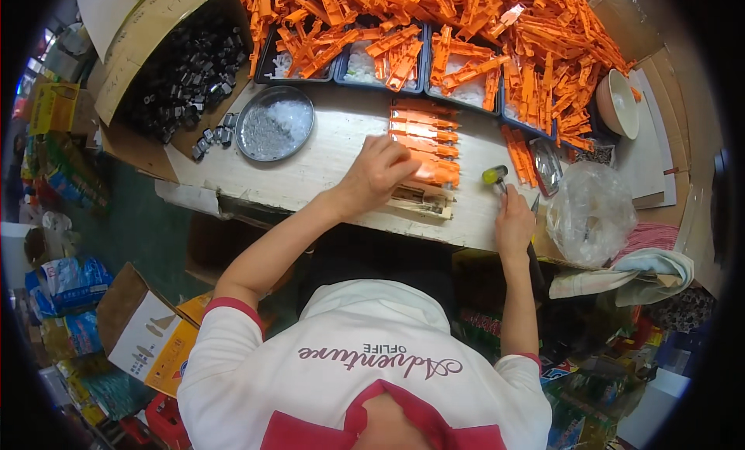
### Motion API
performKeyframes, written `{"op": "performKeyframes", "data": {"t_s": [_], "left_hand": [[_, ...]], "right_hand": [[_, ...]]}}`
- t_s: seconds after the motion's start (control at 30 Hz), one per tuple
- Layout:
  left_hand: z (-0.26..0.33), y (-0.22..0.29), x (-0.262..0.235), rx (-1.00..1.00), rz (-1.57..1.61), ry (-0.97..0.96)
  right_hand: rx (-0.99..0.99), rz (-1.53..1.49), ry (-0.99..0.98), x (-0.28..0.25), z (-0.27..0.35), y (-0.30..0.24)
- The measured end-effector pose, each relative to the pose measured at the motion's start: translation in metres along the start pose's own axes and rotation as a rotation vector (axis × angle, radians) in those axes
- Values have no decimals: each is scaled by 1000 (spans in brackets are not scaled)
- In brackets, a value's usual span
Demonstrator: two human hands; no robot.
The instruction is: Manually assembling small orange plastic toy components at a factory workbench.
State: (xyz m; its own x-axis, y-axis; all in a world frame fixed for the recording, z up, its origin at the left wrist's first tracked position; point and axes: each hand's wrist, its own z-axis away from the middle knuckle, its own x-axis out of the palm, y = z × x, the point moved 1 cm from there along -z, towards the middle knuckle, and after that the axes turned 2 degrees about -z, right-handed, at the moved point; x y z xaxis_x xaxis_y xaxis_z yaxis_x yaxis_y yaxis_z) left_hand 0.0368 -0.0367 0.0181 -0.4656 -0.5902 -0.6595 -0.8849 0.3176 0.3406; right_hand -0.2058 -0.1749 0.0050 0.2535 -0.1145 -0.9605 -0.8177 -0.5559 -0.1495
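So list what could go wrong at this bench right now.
1. The left hand rests on the row of orange parts close to where the right hand holds the yellow-headed tool; a slip might catch fingers.
2. The heap of orange pieces already spills over the trays, so parts may get mixed.

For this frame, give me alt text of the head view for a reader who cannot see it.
A person's left hand presses on a row of orange plastic pieces on a white workbench, while the right hand holds a yellow-headed tool. Behind lie a heap of orange parts and a round metal dish.
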Motion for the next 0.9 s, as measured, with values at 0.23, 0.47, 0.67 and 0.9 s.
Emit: {"op": "performKeyframes", "data": {"t_s": [0.23, 0.47, 0.67, 0.9], "left_hand": [[-59, -55, 37, 124, -448, 64], [-63, -63, 45, 138, -559, 11], [-39, -48, -3, -107, -334, 255], [50, -73, -107, -585, -473, 425]], "right_hand": [[-149, 66, 58, -1, -10, -9], [-360, -183, 214, -8, -46, -33], [-583, -278, 273, 1, -115, -86], [-766, -267, 300, 20, -183, -186]]}}
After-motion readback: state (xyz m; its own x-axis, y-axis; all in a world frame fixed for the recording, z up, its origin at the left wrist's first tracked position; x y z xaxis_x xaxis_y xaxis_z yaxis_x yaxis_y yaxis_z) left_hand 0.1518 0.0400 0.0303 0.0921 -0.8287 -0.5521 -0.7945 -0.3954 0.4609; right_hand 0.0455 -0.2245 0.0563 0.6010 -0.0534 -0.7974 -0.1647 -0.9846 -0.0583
